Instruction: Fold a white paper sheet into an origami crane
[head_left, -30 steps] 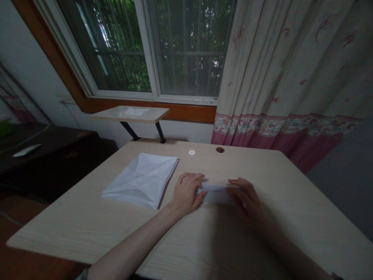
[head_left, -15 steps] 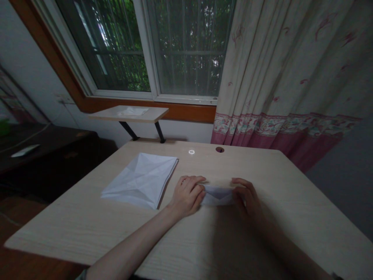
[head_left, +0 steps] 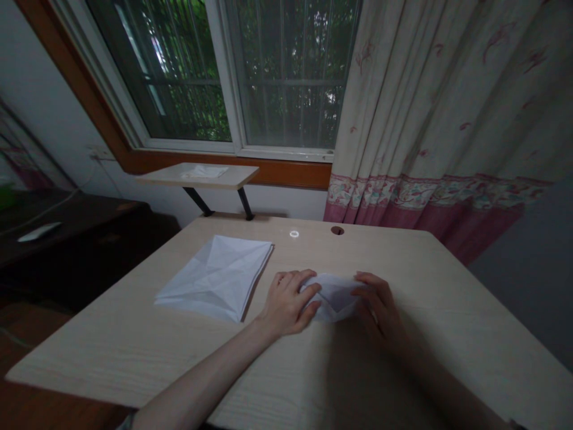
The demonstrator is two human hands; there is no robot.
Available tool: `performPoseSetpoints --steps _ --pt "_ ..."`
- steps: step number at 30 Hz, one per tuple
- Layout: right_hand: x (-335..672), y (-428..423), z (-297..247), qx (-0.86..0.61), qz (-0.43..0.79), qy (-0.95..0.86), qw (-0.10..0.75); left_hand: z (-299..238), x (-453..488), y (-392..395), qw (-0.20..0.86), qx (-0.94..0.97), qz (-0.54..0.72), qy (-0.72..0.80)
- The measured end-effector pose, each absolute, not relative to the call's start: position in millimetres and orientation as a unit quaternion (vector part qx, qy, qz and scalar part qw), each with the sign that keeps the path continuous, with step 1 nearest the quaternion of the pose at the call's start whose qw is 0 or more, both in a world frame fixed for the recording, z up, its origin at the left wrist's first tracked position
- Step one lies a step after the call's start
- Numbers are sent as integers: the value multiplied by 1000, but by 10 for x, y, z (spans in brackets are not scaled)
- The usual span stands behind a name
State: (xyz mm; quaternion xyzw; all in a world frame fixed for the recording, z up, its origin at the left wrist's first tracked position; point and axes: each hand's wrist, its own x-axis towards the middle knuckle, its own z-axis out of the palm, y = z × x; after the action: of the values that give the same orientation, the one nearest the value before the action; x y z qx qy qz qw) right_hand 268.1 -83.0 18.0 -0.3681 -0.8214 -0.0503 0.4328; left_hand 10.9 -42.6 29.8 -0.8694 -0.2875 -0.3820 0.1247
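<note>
The left hand (head_left: pixel 292 303) rests its bent, slightly spread fingers on the left end of a small, folded white sheet of thin, paper-like material (head_left: pixel 339 298), and the right hand (head_left: pixel 379 306), fingers also parted, touches its right end; whether either pinches it I cannot tell. The sheet spans the gap between both sets of fingertips, over a pale wood-grain table (head_left: pixel 250 376). Left of the left hand lies a larger, square, creased white stack of similar material (head_left: pixel 219 278).

Tabletop (head_left: pixel 447 286) right of the fingers (head_left: pixel 372 279) gives passage; the white stack (head_left: pixel 219 278) obstructs leftward.
</note>
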Motion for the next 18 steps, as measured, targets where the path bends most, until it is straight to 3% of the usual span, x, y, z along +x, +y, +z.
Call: performPoseSetpoints --steps 18 --pt "2639 -761 146 -387 -104 -812 425 310 134 -420 92 -867 -394 -291"
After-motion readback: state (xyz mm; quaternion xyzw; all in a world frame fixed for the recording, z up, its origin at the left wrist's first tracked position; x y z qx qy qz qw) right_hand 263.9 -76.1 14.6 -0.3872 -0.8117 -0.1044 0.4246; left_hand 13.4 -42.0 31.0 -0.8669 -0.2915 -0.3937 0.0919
